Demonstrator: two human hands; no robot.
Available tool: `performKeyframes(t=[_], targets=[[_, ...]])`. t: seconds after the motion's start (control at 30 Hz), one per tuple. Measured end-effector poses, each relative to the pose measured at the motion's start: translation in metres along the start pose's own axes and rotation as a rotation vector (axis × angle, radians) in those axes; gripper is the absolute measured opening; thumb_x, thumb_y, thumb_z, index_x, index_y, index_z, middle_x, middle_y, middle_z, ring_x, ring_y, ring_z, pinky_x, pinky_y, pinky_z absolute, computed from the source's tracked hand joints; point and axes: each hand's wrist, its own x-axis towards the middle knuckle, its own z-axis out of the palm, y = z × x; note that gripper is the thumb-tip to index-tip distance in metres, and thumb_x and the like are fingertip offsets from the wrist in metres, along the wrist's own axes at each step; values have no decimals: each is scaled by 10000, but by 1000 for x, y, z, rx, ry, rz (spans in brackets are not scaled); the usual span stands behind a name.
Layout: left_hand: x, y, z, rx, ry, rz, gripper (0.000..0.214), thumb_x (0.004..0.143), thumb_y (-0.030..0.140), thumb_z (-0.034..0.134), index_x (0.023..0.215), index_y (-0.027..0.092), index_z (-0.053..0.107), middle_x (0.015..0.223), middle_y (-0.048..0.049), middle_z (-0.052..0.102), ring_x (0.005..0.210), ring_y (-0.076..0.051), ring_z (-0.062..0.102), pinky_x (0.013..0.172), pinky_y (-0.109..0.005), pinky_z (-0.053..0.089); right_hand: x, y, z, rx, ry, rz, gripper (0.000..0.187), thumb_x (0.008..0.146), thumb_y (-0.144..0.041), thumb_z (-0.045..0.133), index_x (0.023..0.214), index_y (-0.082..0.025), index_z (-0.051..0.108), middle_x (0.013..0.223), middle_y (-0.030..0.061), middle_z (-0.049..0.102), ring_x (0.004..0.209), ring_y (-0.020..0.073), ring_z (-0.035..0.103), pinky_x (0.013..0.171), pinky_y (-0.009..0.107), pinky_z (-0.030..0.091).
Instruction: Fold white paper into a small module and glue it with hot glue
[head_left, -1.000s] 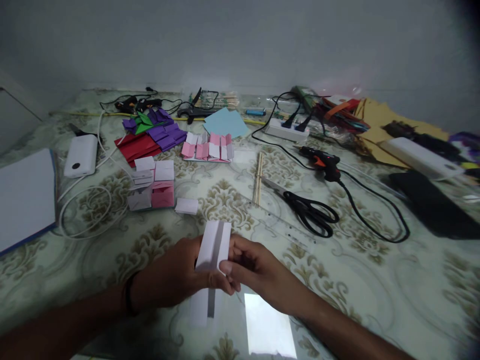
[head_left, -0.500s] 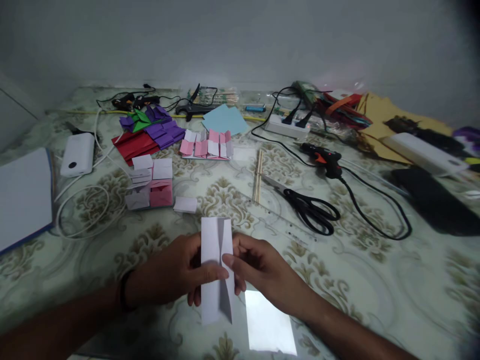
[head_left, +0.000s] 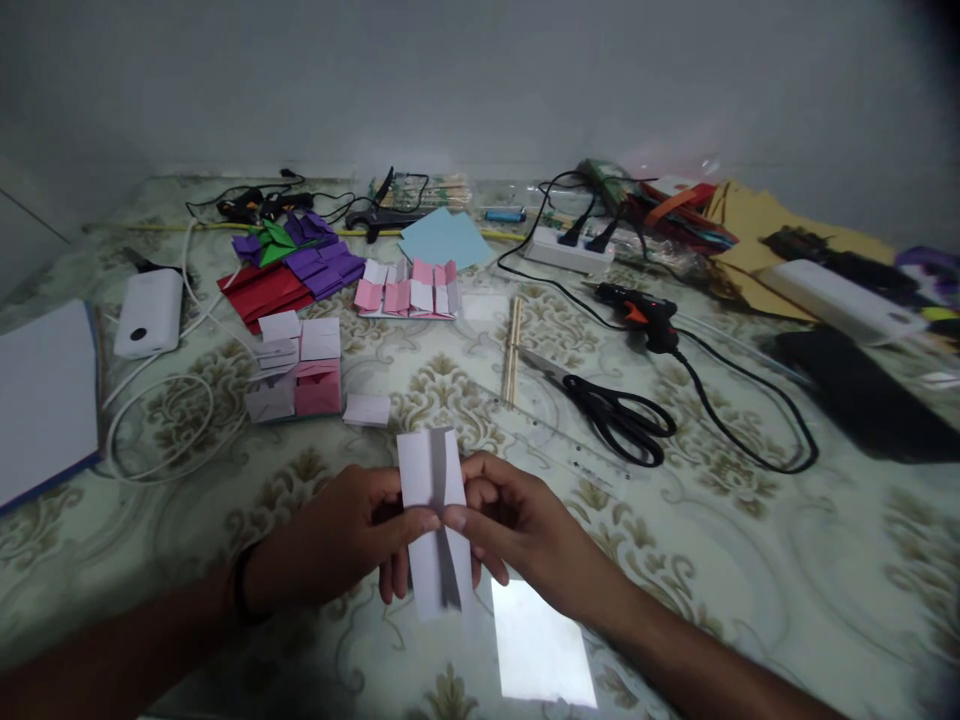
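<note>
A white strip of folded paper point(head_left: 421, 575) is held above the table between both hands, its two long side flaps folded in toward the middle. My left hand point(head_left: 356, 535) grips the left edge, thumb on top and fingers behind. On the opposite edge, my right hand point(head_left: 517, 525) pinches the paper the same way, its thumb tip close to the left one. Just beyond the strip lies a small folded white paper piece point(head_left: 367, 409). Farther left sit stacks of pink and white folded paper point(head_left: 319, 385), with another pink and white group point(head_left: 409, 290) behind them.
Black-handled scissors point(head_left: 619, 410), wooden sticks point(head_left: 513, 350) and a clear ruler point(head_left: 562, 445) lie right of centre. A corded glue gun point(head_left: 645, 315) and a power strip point(head_left: 570, 250) are beyond. At left are a white power bank point(head_left: 150, 310), a looped white cable point(head_left: 112, 440) and white sheets point(head_left: 49, 390).
The paper strip has tilted, its lower end shifting right and upward. Its right flap has opened wider, and my left thumb has drawn back toward the left flap's edge.
</note>
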Motion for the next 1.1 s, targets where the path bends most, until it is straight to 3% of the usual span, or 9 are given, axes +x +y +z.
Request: performKeyframes(t=[0.13, 0.33, 0.47, 0.6, 0.73, 0.93, 1.07, 1.1], targets=[[-1, 3, 2, 88, 73, -18, 284, 977, 384, 576, 909, 137, 697, 587, 13, 634, 450, -94, 552, 441, -165, 416, 0, 1, 3, 17, -13, -6, 436, 789, -493, 880, 916, -198, 584, 549, -131, 483, 395, 44, 415, 443, 194, 466], [-1, 6, 0, 110, 122, 43, 252, 953, 367, 595, 921, 147, 714, 731, -8, 701, 521, -97, 548, 461, -173, 411, -1, 1, 2, 85, -133, -4, 428, 848, -518, 825, 995, -184, 601, 704, -28, 681, 555, 118, 641, 558, 246, 507], [0, 9, -1, 123, 201, 90, 187, 931, 321, 601, 938, 181, 726, 683, 26, 673, 510, -92, 486, 453, -170, 362, -2, -4, 0, -48, -78, -59, 385, 895, -538, 773, 950, -176, 656, 739, -13, 674, 659, 122, 628, 689, 271, 503], [1, 7, 1, 148, 200, 119, 151, 901, 288, 608, 846, 196, 714, 672, 41, 661, 550, -100, 493, 483, -179, 357, -2, -3, 1, -66, -51, -29, 414, 838, -557, 818, 884, -179, 656, 703, -36, 619, 602, 104, 575, 612, 247, 497], [0, 5, 2, 193, 210, 40, 232, 878, 306, 628, 685, 178, 617, 527, 65, 498, 479, -81, 407, 446, -188, 271, 0, 0, 3, -28, -49, -9, 436, 801, -561, 845, 859, -177, 647, 707, -42, 604, 570, 91, 560, 552, 226, 521], [1, 3, -2, 185, 141, 8, 267, 926, 313, 569, 706, 169, 617, 532, 52, 557, 456, -90, 470, 468, -193, 321, 0, 3, 0, -61, -42, 5, 435, 796, -538, 859, 890, -164, 658, 705, -43, 603, 571, 88, 583, 526, 205, 537], [1, 3, -8, 256, 14, 42, 268, 967, 324, 525, 810, 164, 673, 677, 7, 690, 583, -131, 603, 572, -209, 415, 1, 3, -2, -73, -47, 16, 440, 791, -539, 863, 886, -163, 655, 694, -51, 586, 555, 88, 583, 518, 212, 562], [1, 4, -10, 304, 29, 53, 279, 974, 334, 527, 829, 160, 689, 727, -1, 701, 630, -137, 604, 597, -213, 416, 1, 2, -2, -75, -49, 17, 439, 790, -538, 863, 884, -162, 656, 690, -54, 579, 548, 86, 582, 516, 213, 566]])
